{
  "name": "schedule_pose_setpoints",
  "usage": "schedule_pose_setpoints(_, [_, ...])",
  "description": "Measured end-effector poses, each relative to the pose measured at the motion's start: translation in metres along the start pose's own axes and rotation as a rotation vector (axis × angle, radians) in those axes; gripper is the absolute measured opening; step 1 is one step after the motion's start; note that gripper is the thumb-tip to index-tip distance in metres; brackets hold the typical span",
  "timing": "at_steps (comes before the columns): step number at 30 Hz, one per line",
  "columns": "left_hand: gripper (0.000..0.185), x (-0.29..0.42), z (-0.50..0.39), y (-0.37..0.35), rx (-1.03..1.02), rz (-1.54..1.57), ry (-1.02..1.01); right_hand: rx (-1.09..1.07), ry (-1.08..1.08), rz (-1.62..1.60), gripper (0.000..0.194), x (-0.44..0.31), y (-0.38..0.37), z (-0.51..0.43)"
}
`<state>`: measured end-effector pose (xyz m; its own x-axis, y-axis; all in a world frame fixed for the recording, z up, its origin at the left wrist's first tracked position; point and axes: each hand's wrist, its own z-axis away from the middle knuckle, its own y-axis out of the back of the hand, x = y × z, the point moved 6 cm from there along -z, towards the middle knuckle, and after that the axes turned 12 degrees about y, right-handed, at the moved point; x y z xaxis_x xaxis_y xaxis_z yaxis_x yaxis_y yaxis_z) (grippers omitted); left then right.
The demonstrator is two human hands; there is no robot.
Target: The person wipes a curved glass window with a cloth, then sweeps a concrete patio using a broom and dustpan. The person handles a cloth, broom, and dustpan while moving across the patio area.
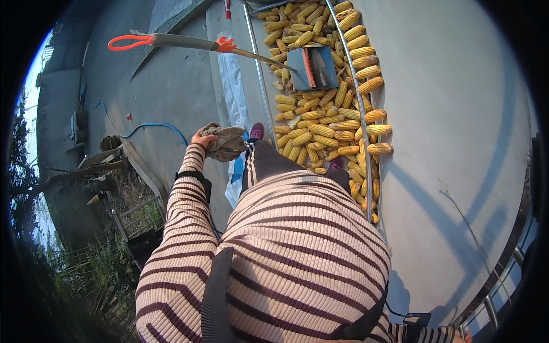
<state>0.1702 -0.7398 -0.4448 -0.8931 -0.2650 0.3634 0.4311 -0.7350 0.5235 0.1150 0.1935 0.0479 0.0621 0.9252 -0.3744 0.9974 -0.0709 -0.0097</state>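
Observation:
My left hand (205, 139) grips a crumpled grey-brown cloth (225, 143), held out beside my left leg. At the lower right edge, my right hand (462, 337) is partly cut off by the picture's rim. It is close to a metal railing (490, 312), and I cannot tell whether its fingers are around it. Ahead of me a blue dustpan (299, 76) with a long handle (184, 42) rests on many corn cobs (324, 130). A red-bristled brush (309, 67) and a trowel-like tool (320, 68) lie in the pan.
Metal rails (260, 70) border the corn on both sides, with a row of cobs (363, 61) along the right one. My shoes (257, 130) are among or beside the cobs. A blue hose (148, 125) curves over the concrete at left, near a wooden frame (143, 165) and plants.

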Motion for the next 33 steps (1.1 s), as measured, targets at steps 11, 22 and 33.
schedule_pose_setpoints(11, [0.057,0.049,-0.098,0.01,-0.103,0.065,-0.123,-0.076,-0.273,-0.162,0.037,0.11,-0.002,-0.054])
schedule_pose_setpoints(22, [0.057,0.013,-0.132,0.016,-0.189,0.189,-0.033,-0.891,-0.032,-0.324,0.024,-0.232,-0.114,0.258])
schedule_pose_setpoints(33, [0.061,-0.078,-0.138,0.019,-0.204,0.465,0.068,-2.172,0.312,-0.883,0.086,-0.621,-0.214,0.648])
